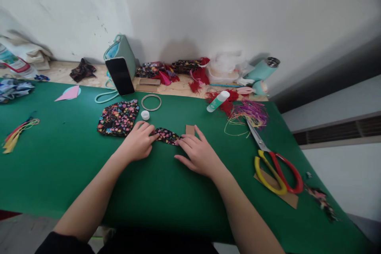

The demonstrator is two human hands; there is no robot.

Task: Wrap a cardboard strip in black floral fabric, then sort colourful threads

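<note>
So our left hand [139, 141] and right hand [199, 153] press flat on each end of the fabric strip [166, 135]. It runs left-right between them, neither hand gripping.

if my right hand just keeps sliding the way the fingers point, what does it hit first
The right hand points up-left, fingertips already on the small floral fabric strip. Past it, probably the left hand, though depth is hard to judge.

I count one pair of scissors [276, 170], one glue stick [218, 101], one ring [151, 102], one phone [120, 76], one white cap [145, 115].
</note>
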